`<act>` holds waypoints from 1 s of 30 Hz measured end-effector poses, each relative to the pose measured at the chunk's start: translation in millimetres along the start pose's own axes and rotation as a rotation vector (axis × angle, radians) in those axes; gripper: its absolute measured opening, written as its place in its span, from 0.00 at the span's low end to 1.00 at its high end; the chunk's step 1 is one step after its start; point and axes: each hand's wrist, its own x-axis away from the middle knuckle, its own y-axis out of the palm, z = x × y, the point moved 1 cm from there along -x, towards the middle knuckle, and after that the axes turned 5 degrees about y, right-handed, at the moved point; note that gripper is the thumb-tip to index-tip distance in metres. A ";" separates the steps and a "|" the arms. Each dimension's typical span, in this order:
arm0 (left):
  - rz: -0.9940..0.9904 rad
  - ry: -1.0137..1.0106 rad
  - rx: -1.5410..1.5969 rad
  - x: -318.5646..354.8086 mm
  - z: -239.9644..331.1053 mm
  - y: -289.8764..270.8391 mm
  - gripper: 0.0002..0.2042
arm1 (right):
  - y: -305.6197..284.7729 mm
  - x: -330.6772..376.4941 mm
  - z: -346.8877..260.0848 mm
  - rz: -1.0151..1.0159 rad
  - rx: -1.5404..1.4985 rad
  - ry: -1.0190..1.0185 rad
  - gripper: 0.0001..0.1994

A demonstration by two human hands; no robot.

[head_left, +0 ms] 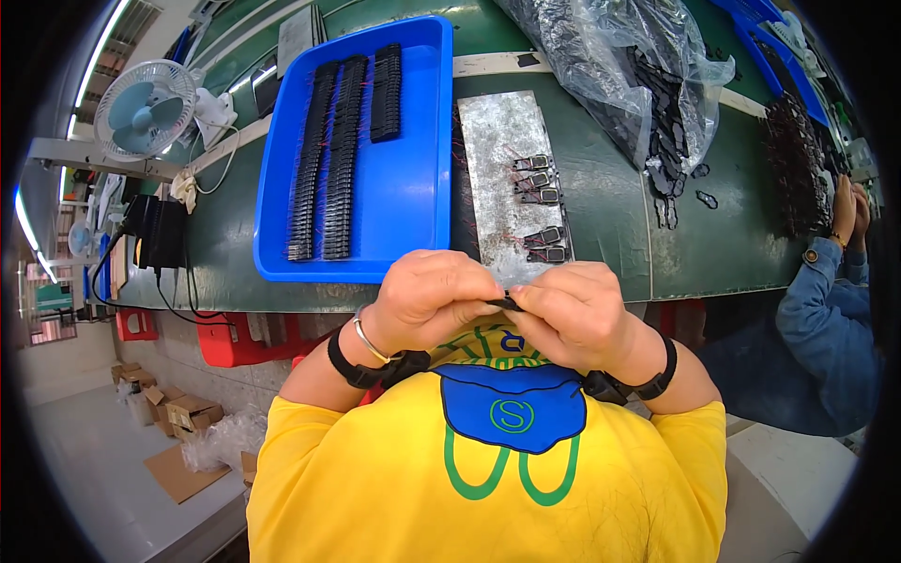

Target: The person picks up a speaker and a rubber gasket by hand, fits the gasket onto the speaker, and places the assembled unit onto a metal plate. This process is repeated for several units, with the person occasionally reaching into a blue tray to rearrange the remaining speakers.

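One small dark piece (pixel 508 303) sits pinched between the thumbs and fingers of two hands, the left hand (pixel 432 296) and the right hand (pixel 577 314), at the near edge of a green table (pixel 605 249). At 12 o'clock from them, a scuffed metal plate (pixel 493 159) bears five small black parts (pixel 540 195) along its right side, three grouped above two. At 11 o'clock, one blue tray (pixel 399 206) holds three rows of black pieces (pixel 342 159), two long and one short; its blue floor shows at the rows' right. At 1 o'clock, a clear plastic bag (pixel 601 80) spills dark pieces too heaped to count. Green tabletop between plate and bag, toward 2 o'clock, gives room to move. Fingers hide most of the pinched piece, its shape hard to make out. Near 3 o'clock, the dark rim cuts off a co-worker's denim sleeve (pixel 815 296).
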 end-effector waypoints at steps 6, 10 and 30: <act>0.252 -0.587 0.596 5.4 2.4 17.2 0.11 | 0.9 -5.7 -2.2 0.079 0.118 0.080 0.11; 0.244 -0.733 0.692 0.6 2.6 16.6 0.13 | 2.6 -5.0 -1.9 0.128 0.199 0.067 0.11; 0.277 -0.898 0.805 -8.8 5.5 17.5 0.14 | 3.0 0.0 5.0 0.187 0.385 -0.098 0.09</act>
